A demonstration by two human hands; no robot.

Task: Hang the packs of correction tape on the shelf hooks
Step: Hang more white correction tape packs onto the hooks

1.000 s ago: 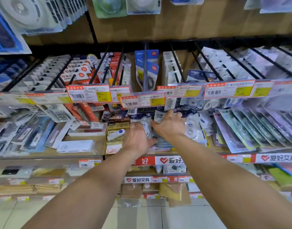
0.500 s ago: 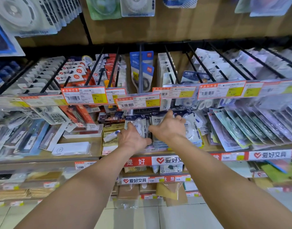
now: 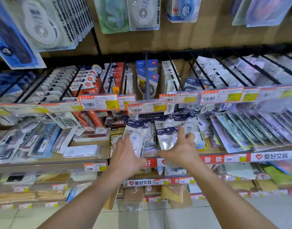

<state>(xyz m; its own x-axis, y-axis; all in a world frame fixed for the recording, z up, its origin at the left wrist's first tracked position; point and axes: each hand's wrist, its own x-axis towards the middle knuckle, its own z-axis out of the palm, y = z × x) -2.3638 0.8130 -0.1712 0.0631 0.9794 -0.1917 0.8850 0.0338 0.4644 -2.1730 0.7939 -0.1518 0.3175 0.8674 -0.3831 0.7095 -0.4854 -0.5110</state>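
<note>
Pickup step. Corr. tape packs [image 3: 166, 138] are piled on the shelf [image 3: 90, 142] under the hooks [image 3: 146, 71]. My L hand [image 3: 127, 156] lies on one pack, can't tell if it grips. R hand [image 3: 179, 151] is spread, holding nothing. Next, I reckon: pinch one pack, line its hang hole up w/ a hook.

We read "5.50" on an orange-framed paper price tag [image 3: 99, 103], "INK" on a clear flat pack [image 3: 43, 145], and "爱好文具" on a red-and-white shelf strip [image 3: 272, 156].
</note>
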